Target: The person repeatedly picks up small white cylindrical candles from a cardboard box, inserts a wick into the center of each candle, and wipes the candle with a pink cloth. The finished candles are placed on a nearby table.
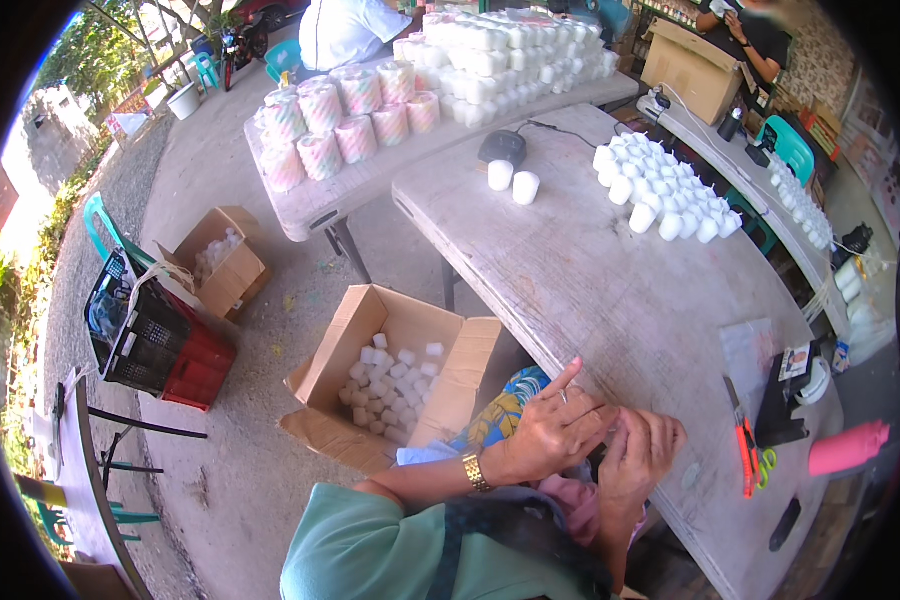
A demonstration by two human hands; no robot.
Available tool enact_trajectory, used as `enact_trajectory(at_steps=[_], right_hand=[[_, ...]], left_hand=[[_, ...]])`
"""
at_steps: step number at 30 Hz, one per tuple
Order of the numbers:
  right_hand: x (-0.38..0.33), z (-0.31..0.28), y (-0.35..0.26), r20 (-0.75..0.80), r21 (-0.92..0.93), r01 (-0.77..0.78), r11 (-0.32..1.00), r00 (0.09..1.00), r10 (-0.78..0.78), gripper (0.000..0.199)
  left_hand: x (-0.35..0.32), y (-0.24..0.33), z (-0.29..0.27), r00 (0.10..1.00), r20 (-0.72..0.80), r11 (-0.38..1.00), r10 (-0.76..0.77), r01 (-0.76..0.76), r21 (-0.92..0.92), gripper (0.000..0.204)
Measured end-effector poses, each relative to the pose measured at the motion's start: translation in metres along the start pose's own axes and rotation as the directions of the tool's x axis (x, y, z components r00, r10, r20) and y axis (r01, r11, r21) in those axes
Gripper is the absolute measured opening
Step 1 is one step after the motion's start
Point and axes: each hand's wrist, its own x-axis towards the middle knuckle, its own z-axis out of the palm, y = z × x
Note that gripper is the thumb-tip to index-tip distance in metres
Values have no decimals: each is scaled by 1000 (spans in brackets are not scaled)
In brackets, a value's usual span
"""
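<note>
My left hand [560, 428], with a gold watch on its wrist, is over the near edge of the grey table [610, 300]. Its index finger points up and out while the other fingers curl in. Close against it, my right hand [642, 455] has its fingers pinched together. Whatever lies between the fingertips is too small or hidden to make out. Left of my hands, an open cardboard box [330, 345] on the floor holds many short white candles [395, 390]. Two white candles [513, 182] stand on the table, left of a dense group of wicked white candles [665, 190].
A dark rounded device [503, 148] with a cable sits at the table's far end. Orange-handled scissors [746, 455] and a pink bottle [850, 448] lie at right. Behind, another table carries wrapped striped rolls [355, 120] and stacked white packs [510, 60]. A crate [155, 335] stands left.
</note>
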Motion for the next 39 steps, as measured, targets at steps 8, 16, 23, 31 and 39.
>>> enact_trajectory(at_steps=[8,16,23,31,39], right_hand=[[-11,5,6,-101,311,-90,946,987,127,11],[-5,2,-4,-131,332,-32,943,988,80,12],[-5,-4,-7,-51,533,-214,819,958,283,16],[-5,-3,-3,-54,594,-210,776,953,299,15],[-14,-3,-5,184,898,-340,280,868,462,19]], left_hand=[[5,-6,-2,731,513,503,-451,682,-530,14],[1,-15,-3,585,730,-152,-354,734,-662,18],[1,-15,-7,598,745,-139,-296,744,-653,17],[8,-12,-15,567,777,-121,-273,781,-613,14],[10,-14,-21,675,712,205,-193,737,-643,6]])
